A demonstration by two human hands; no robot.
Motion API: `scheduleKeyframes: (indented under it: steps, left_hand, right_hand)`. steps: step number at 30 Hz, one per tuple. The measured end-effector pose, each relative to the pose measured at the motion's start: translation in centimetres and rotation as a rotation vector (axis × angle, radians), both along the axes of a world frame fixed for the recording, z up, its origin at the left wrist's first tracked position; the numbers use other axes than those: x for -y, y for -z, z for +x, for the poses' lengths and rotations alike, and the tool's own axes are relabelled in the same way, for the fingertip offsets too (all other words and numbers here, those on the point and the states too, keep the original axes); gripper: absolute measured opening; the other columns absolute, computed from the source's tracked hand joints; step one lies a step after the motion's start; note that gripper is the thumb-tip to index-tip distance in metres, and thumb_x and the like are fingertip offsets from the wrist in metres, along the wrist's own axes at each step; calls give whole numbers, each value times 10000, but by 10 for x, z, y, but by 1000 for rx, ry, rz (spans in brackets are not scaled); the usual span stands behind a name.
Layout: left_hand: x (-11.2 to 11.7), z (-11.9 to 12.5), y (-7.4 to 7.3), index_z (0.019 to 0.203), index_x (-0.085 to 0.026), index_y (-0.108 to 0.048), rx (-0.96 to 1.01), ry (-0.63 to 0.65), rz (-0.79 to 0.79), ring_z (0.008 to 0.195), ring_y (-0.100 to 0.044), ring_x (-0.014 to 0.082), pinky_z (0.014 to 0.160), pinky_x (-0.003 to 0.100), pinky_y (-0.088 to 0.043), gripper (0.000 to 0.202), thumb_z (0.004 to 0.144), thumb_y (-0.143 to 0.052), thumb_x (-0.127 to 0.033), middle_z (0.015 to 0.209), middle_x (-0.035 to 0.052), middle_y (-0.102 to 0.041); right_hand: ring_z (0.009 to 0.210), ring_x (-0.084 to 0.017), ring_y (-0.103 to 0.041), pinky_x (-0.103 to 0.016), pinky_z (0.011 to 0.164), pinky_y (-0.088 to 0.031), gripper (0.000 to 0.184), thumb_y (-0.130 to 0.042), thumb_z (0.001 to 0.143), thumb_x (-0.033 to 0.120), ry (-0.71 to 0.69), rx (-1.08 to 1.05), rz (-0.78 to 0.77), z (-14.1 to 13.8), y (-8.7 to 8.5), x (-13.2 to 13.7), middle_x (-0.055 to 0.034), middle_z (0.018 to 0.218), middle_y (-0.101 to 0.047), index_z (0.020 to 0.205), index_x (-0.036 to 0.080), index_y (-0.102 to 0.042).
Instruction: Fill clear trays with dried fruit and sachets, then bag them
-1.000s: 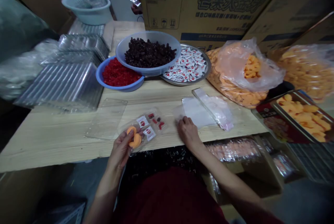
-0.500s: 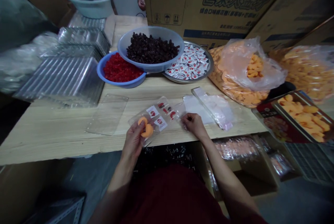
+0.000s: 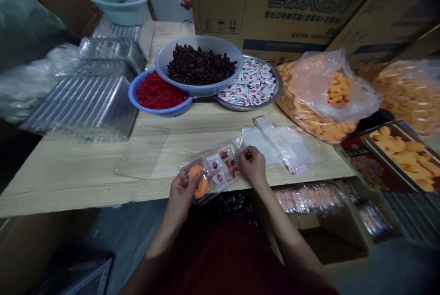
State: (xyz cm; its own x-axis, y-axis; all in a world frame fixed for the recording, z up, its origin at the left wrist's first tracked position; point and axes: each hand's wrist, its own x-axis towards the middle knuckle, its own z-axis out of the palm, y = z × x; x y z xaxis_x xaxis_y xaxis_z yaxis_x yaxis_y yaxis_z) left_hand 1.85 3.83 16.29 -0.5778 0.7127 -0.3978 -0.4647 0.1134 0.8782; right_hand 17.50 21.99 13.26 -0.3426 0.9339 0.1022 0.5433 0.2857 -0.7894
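Observation:
My left hand grips the near end of a small clear plastic tray at the front edge of the wooden table. The tray holds an orange snack piece, white-and-red sachets and small red and dark bits. My right hand is closed in a pinch at the tray's far end, on the mouth of a thin clear bag that lies flat beside it.
Behind stand a blue bowl of red pieces, a bowl of dark fruit and a metal dish of sachets. Stacked clear trays lie left, bags of orange snacks right, cardboard boxes at the back.
The filled tray has moved right along the table edge in my left hand. My right hand has shifted slightly and now pinches at the tray's far end.

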Motion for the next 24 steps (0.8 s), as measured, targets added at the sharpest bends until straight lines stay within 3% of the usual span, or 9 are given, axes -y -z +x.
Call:
scheduleKeyframes:
  steps: [8, 15, 24]
  left_hand:
    - [-18, -14, 9, 1170, -139, -622, 57, 130, 7, 765, -706, 198, 711, 291, -548, 550, 753, -809, -445, 953, 90, -740]
    - [-23, -19, 2, 1074, -158, -693, -68, 216, 23, 812, -684, 177, 714, 247, -516, 396, 782, -790, -407, 963, 63, -739]
    - [-22, -28, -10, 1152, -156, -667, -87, 358, 49, 961, -696, 224, 838, 292, -527, 470, 804, -779, -451, 1075, 103, -744]
  right_hand:
    - [666, -139, -504, -250, 653, -341, 163, -483, 882, 251, -83, 75, 105, -21, -5, -4, -9, 734, -591, 776, 187, -588]
    - [699, -154, -508, -261, 668, -324, 215, -461, 953, 297, -68, 139, 193, -21, -8, -6, -22, 768, -595, 809, 191, -580]
    - [663, -138, -510, -253, 650, -346, 228, -482, 956, 310, -44, -11, 117, -7, -16, -21, -9, 735, -590, 794, 181, -577]
